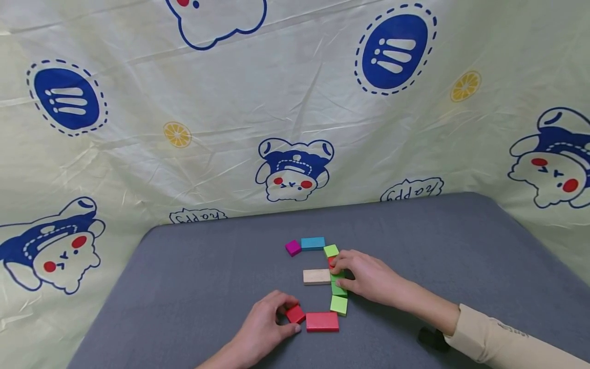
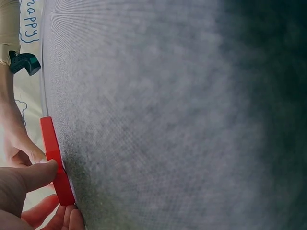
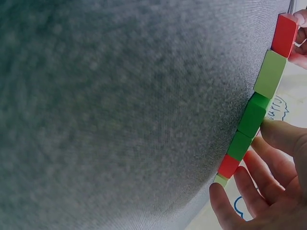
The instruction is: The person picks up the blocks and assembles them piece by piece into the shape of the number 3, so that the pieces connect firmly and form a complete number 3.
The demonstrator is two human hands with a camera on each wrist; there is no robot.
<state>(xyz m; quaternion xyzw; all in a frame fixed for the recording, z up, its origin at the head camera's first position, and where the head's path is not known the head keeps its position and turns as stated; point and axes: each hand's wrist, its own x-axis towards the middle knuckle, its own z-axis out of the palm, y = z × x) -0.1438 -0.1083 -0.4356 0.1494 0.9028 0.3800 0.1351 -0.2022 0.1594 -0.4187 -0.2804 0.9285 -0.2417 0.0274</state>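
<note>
In the head view, my left hand point(image 1: 264, 324) pinches a red cube point(image 1: 296, 314) between thumb and fingers, at the left end of a red rectangular block point(image 1: 322, 322). The left wrist view shows the thumb point(image 2: 44, 173) by the seam of these red pieces. My right hand point(image 1: 371, 275) touches a column of small blocks with spread fingers; its thumb point(image 3: 283, 136) lies against a dark green block point(image 3: 253, 116). The column also has a red block point(image 3: 229, 166) and light green blocks at its far end point(image 1: 331, 250) and near end point(image 1: 338, 306). The right fingers partly cover it.
A plain wooden block point(image 1: 316, 277) extends left from the column's middle. Beyond it, a blue block point(image 1: 313, 243) and a magenta cube point(image 1: 293, 248) form the far row. All lie on a grey table point(image 1: 207, 277), with a printed curtain point(image 1: 221, 169) behind.
</note>
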